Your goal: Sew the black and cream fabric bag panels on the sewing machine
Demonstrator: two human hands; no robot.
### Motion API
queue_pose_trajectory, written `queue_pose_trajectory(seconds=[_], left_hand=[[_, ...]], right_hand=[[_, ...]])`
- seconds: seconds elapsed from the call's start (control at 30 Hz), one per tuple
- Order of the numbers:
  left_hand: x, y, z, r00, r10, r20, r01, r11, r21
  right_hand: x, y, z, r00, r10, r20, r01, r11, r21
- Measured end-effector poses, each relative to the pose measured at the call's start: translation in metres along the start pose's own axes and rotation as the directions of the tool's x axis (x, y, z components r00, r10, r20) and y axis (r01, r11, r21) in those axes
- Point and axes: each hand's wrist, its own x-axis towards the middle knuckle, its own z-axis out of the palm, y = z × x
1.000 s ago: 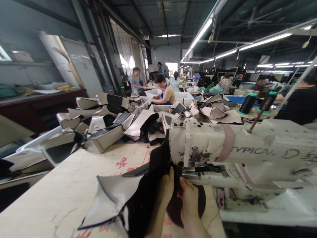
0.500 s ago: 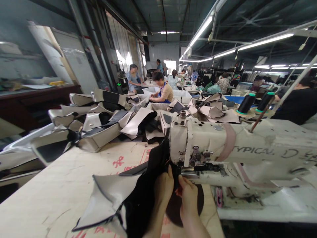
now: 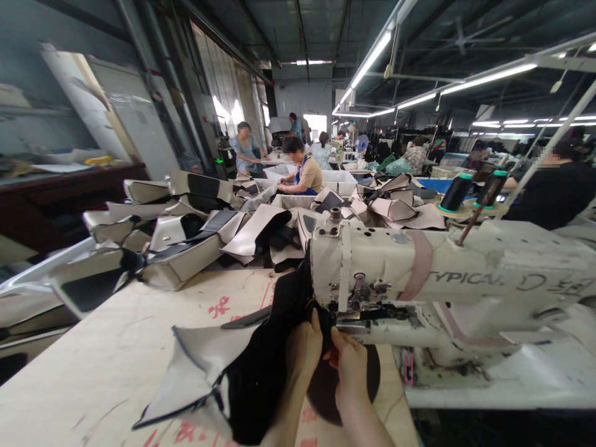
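Over the last second almost nothing about the grip has changed: both hands stay pressed together at the head of the sewing machine (image 3: 447, 279), and what has shifted is mostly the view, which has slid a little so the machine now sits slightly further left. The left hand (image 3: 303, 344) still lies on the black fabric piece (image 3: 267, 366), its fingers curled over the fold and pinching it just in front of the needle area; the right hand (image 3: 350, 369) is close beside it, fingertips closed on the same dark edge where it runs under the machine head. So both hands are clenched on the material, not released. The needle itself is hidden behind the fabric and fingers, so I cannot tell whether it is stitching. I judge the seam is still being fed, slowly, with no new stretch of cloth visibly through. The black piece with its grey panel (image 3: 195, 366) trails off toward the near edge of the tabletop (image 3: 93, 372), draped left of the arms. Toward the far edge lies a heap of finished grey and black covers (image 3: 186, 242). Two thread cones (image 3: 456, 192) stand behind the machine, and other workers sit at benches further back.
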Motion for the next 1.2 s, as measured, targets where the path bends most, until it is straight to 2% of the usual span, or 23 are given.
queue_pose_trajectory(seconds=[0.1, 0.17, 0.23, 0.27, 0.3, 0.33, 0.37, 0.4, 0.43, 0.47, 0.5, 0.57, 0.6, 0.67, 0.9, 1.07, 1.13, 1.2], left_hand=[[0.002, 0.000, 0.001, 1.000, -0.004, 0.006, 0.004, 1.000, -0.004], [0.005, 0.000, 0.002, 1.000, -0.010, 0.008, 0.010, 1.000, -0.010], [0.007, -0.001, 0.003, 1.000, -0.014, 0.007, 0.014, 1.000, -0.020], [0.007, -0.001, 0.003, 1.000, -0.015, 0.005, 0.015, 1.000, -0.025], [0.008, -0.001, 0.004, 1.000, -0.015, 0.002, 0.015, 0.999, -0.032], [0.008, -0.002, 0.004, 1.000, -0.015, -0.001, 0.015, 0.999, -0.039], [0.008, -0.002, 0.005, 1.000, -0.015, -0.003, 0.015, 0.999, -0.047], [0.008, -0.002, 0.005, 1.000, -0.015, -0.005, 0.015, 0.998, -0.054], [0.007, -0.003, 0.006, 1.000, -0.015, -0.007, 0.014, 0.998, -0.060], [0.007, -0.003, 0.007, 1.000, -0.012, -0.008, 0.012, 0.998, -0.065], [0.007, -0.003, 0.007, 1.000, -0.010, -0.008, 0.009, 0.998, -0.068], [0.007, -0.003, 0.008, 1.000, -0.002, -0.010, 0.001, 0.998, -0.067], [0.008, -0.003, 0.008, 1.000, 0.001, -0.012, -0.002, 0.998, -0.063], [0.009, -0.002, 0.007, 1.000, 0.005, -0.016, -0.006, 0.999, -0.052], [0.008, 0.000, 0.003, 1.000, 0.009, -0.010, -0.009, 1.000, -0.026], [0.004, 0.000, 0.005, 1.000, 0.008, 0.006, -0.008, 1.000, -0.023], [0.003, -0.001, 0.007, 1.000, 0.001, 0.004, -0.001, 1.000, -0.025], [0.001, -0.001, 0.009, 1.000, -0.011, 0.001, 0.011, 1.000, -0.029]], right_hand=[[0.002, -0.004, -0.003, 0.996, -0.026, 0.088, 0.034, 0.995, -0.095], [0.002, -0.012, -0.015, 0.985, -0.033, 0.172, 0.060, 0.986, -0.158], [0.001, -0.026, -0.044, 0.970, -0.095, 0.222, 0.153, 0.953, -0.260], [0.001, -0.037, -0.065, 0.963, -0.156, 0.222, 0.223, 0.920, -0.322], [0.001, -0.049, -0.091, 0.918, -0.338, 0.206, 0.396, 0.789, -0.470], [0.002, -0.063, -0.120, 0.808, -0.556, 0.196, 0.550, 0.593, -0.587], [0.004, -0.079, -0.151, 0.656, -0.734, 0.176, 0.620, 0.392, -0.679], [0.007, -0.094, -0.181, 0.503, -0.846, 0.175, 0.618, 0.211, -0.757], [0.011, -0.109, -0.211, 0.392, -0.907, 0.157, 0.539, 0.088, -0.838], [0.015, -0.122, -0.237, 0.342, -0.925, 0.167, 0.449, 0.005, -0.893], [0.019, -0.132, -0.260, 0.343, -0.918, 0.202, 0.378, -0.062, -0.924], [0.027, -0.143, -0.292, 0.387, -0.855, 0.346, 0.368, -0.201, -0.908], [0.031, -0.143, -0.302, 0.403, -0.815, 0.415, 0.398, -0.252, -0.882], [0.035, -0.138, -0.311, 0.399, -0.765, 0.506, 0.462, -0.310, -0.831], [0.036, -0.102, -0.315, 0.338, -0.812, 0.475, 0.434, -0.314, -0.845], [0.033, -0.066, -0.330, 0.372, -0.783, 0.498, 0.442, -0.323, -0.837], [0.034, -0.060, -0.332, 0.383, -0.791, 0.478, 0.426, -0.308, -0.851], [0.034, -0.066, -0.331, 0.370, -0.800, 0.471, 0.415, -0.312, -0.855]])
